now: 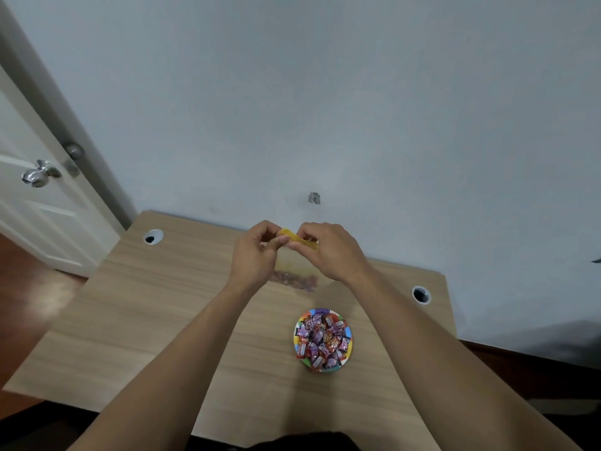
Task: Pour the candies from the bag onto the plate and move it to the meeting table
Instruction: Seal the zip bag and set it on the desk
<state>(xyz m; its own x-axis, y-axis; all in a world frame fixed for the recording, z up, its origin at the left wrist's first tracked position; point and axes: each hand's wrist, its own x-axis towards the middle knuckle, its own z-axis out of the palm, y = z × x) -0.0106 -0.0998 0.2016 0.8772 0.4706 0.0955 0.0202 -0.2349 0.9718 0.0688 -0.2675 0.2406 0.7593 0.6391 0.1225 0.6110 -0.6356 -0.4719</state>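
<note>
A clear plastic bag (294, 271) with a yellow top strip hangs upright above the wooden desk (146, 320). My left hand (257, 252) and my right hand (328, 249) both pinch that yellow strip at the far side of the desk. A few purple and red candies sit in the bag's bottom, blurred. Nearer to me, right of centre, a colourful paper plate (348, 348) rests on the desk under a heap of wrapped candies (322, 340).
The desk stands against a pale wall (325, 109) and has two round cable holes (153, 237) (421, 294). A white door (39, 203) with a metal knob is at the left. Dark wooden floor shows left and right of the desk.
</note>
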